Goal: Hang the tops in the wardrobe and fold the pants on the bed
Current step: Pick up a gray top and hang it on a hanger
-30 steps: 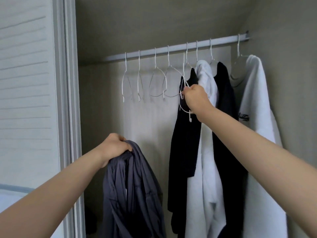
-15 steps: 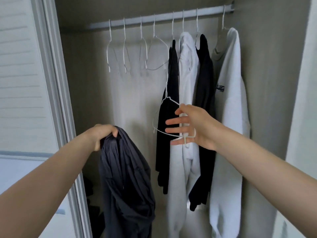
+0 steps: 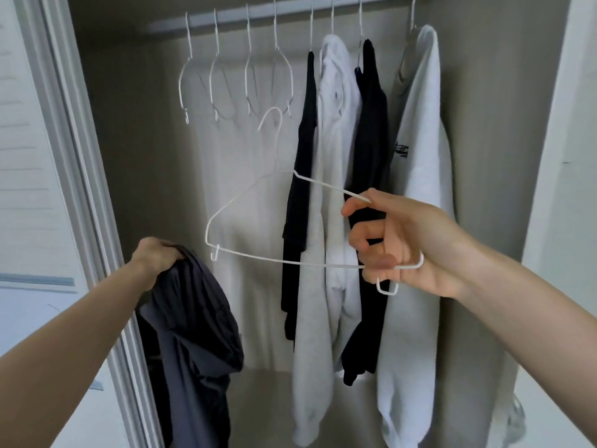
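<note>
I stand before an open wardrobe. My right hand point(image 3: 403, 244) grips the right end of a white wire hanger point(image 3: 258, 202), held free in the air below the rail point(image 3: 290, 11), its hook pointing up. My left hand point(image 3: 155, 253) is closed on the bunched top edge of a dark grey top point(image 3: 190, 334), which hangs limp at lower left. On the rail hang a black top point(image 3: 303, 176), a white hooded top point(image 3: 332, 156), another black top point(image 3: 368, 156) and a white sweatshirt point(image 3: 420, 189).
Several empty white wire hangers point(image 3: 232, 76) hang on the left part of the rail. The wardrobe's sliding door frame point(image 3: 77, 156) rises at the left, and a pale side wall point(image 3: 562, 156) bounds the right. The wardrobe floor shows below the clothes.
My right hand has taken a hanger off the rail and brought it down and towards me, shifting from loose fingers to a firm grip. My left hand still holds the grey top.
</note>
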The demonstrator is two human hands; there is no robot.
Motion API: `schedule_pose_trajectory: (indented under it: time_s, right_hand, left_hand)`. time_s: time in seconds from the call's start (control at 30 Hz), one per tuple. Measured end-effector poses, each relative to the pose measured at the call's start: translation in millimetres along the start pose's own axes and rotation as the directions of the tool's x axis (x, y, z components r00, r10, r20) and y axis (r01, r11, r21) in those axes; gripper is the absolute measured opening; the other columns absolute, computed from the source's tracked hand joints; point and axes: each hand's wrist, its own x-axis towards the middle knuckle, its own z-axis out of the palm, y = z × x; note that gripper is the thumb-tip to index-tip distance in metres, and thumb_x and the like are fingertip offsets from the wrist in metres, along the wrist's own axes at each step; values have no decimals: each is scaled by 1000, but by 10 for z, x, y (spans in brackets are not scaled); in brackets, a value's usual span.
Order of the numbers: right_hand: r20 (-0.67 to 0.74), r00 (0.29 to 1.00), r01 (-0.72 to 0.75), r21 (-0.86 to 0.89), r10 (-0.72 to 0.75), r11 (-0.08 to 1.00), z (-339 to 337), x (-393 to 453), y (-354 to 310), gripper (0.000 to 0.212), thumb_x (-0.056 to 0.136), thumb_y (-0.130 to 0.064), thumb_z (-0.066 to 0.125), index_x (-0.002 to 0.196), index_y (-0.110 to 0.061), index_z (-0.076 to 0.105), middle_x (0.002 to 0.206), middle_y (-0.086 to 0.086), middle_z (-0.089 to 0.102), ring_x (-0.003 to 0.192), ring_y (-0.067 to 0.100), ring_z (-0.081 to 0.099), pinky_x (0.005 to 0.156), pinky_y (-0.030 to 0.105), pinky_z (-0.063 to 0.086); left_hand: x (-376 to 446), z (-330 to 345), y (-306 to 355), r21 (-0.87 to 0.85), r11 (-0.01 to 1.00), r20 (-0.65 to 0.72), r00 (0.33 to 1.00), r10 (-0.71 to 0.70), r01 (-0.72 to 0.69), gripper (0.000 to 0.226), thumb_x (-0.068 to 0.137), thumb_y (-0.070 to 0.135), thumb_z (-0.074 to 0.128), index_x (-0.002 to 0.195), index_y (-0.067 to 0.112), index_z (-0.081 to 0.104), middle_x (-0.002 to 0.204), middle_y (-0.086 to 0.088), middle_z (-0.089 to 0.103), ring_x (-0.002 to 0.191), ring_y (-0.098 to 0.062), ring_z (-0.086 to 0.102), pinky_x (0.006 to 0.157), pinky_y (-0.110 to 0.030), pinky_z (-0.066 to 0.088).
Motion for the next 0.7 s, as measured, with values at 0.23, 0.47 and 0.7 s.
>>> schedule_pose_trajectory:
  time_s: [0.23, 0.47, 0.7]
  right_hand:
    - [113, 992, -48, -52, 53, 998, -182, 112, 68, 29, 97, -35, 43, 101, -12, 60, 56, 11, 53, 36, 17, 39, 44, 26, 39]
    - [159, 987, 10, -157, 15, 987, -144, 291, 465, 30, 100, -34, 42, 92, -14, 62, 56, 10, 51, 35, 16, 34, 46, 27, 39]
    - [129, 982, 144, -57, -136, 988, -101, 485, 851, 33, 92, -41, 48, 91, -11, 61, 62, 3, 39, 40, 17, 41, 59, 38, 49]
  left_hand:
    - [-99, 17, 158, -149, 988, -8, 999, 48, -49, 18, 81, -7, 63, 85, 7, 73, 75, -6, 67, 70, -20, 62, 78, -31, 50]
    - [-330, -53, 494, -179, 967, 130, 970, 206, -182, 15, 80, -4, 65, 76, 9, 72, 68, -7, 67, 62, -16, 61, 65, -26, 51]
    - [-596, -193, 942, -195, 940, 415, 845, 339, -281, 24, 80, 8, 57, 99, 13, 71, 85, -2, 69, 74, -10, 66, 66, -20, 52]
